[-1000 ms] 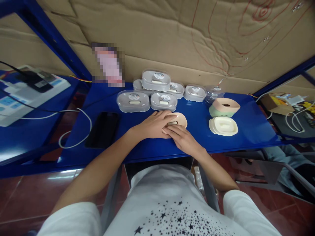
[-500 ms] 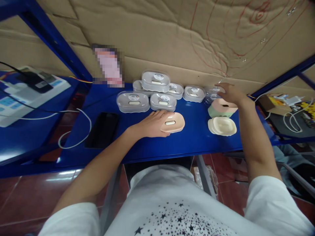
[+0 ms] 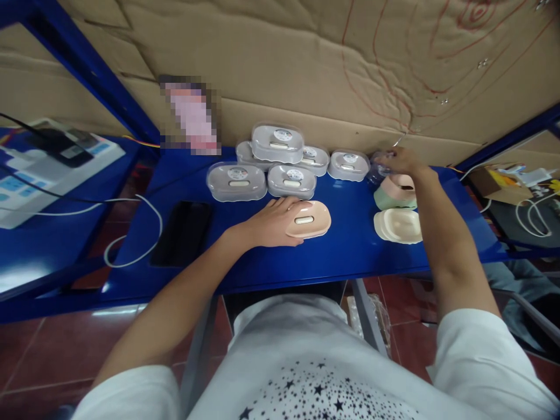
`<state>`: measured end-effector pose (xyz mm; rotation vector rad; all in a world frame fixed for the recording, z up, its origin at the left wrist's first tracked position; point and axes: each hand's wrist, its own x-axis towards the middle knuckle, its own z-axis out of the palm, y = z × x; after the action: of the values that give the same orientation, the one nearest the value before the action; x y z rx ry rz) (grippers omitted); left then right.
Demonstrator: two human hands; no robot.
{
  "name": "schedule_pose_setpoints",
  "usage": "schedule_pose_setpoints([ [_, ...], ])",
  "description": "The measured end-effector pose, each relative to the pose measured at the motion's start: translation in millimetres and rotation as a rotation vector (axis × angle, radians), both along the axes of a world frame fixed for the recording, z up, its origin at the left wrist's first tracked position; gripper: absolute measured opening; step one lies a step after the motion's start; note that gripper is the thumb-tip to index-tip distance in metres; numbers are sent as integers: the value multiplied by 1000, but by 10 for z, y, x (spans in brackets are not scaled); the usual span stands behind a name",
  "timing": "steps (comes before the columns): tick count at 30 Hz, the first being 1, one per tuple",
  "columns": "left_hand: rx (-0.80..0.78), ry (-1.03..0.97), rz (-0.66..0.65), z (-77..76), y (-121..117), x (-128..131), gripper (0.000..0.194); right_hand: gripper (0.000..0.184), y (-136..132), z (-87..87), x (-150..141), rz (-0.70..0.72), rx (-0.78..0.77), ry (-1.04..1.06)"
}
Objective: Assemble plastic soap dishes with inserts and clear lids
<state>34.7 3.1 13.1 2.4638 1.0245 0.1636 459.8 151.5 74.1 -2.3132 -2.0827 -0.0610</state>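
A peach oval soap-box piece (image 3: 310, 219) lies on the blue shelf (image 3: 341, 251) in front of me. My left hand (image 3: 275, 223) rests on its left edge, fingers lying over it. My right hand (image 3: 400, 160) reaches to the back right, its fingers curled on a clear plastic cover (image 3: 377, 168) beside a stack of peach and green box parts (image 3: 394, 195). A stack of cream trays (image 3: 399, 226) lies just in front of that stack.
Several grey soap boxes under clear covers (image 3: 280, 166) are grouped at the back of the shelf against a cardboard wall. A black phone (image 3: 182, 230) and a white cable (image 3: 131, 245) lie at the left. A white device (image 3: 48, 160) sits on the neighbouring shelf.
My right hand left the peach piece, swung to the back right and closed its fingers on the clear cover. My left hand stayed on the peach piece.
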Motion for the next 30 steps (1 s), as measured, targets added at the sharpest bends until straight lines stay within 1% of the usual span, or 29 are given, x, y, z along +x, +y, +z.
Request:
schedule_pose_setpoints([
  [2, 0, -6, 0, -14, 0, -5, 94, 84, -93, 75, -51, -34, 25, 17],
  [3, 2, -10, 1, -21, 0, -8, 94, 81, -154, 112, -80, -49, 69, 32],
  [5, 6, -16, 3, -37, 1, -14, 95, 69, -281, 169, -146, -69, 199, 54],
  [7, 19, -32, -4, -53, 2, -19, 93, 58, -378, 190, -212, -75, 331, 59],
  [8, 26, -41, -8, -61, 3, -19, 92, 58, -404, 189, -241, -82, 379, 49],
  [9, 31, -48, -9, -67, 5, -17, 91, 62, -412, 184, -263, -97, 405, 30],
  [11, 32, -50, -1, -74, 7, -7, 90, 77, -379, 179, -275, -130, 429, -13],
  [13, 22, -45, 16, -69, 8, 7, 92, 88, -314, 203, -247, -127, 457, -68],
  [14, 16, -46, 21, -62, 8, 15, 93, 91, -289, 227, -226, -107, 487, -102],
  [16, 2, -64, 18, -43, 7, 23, 95, 89, -289, 278, -209, -59, 590, -165],
  [18, -22, -111, 5, -32, 10, 15, 97, 83, -397, 285, -279, 10, 720, -186],
  [20, -67, -172, -11, -42, 25, -14, 102, 77, -619, 201, -473, 148, 823, -141],
  [22, -135, -236, -27, -83, 58, -57, 113, 73, -911, 23, -773, 343, 857, -74],
  [24, -205, -312, -53, -147, 108, -100, 124, 66, -1195, -204, -1103, 524, 807, -46],
  [26, -256, -401, -93, -209, 161, -129, 133, 54, -1410, -416, -1377, 671, 726, -39],
  [28, -289, -441, -126, -246, 199, -141, 136, 42, -1538, -569, -1535, 760, 687, -14],
  [30, -314, -412, -127, -246, 210, -145, 135, 35, -1604, -659, -1564, 790, 680, 30],
])
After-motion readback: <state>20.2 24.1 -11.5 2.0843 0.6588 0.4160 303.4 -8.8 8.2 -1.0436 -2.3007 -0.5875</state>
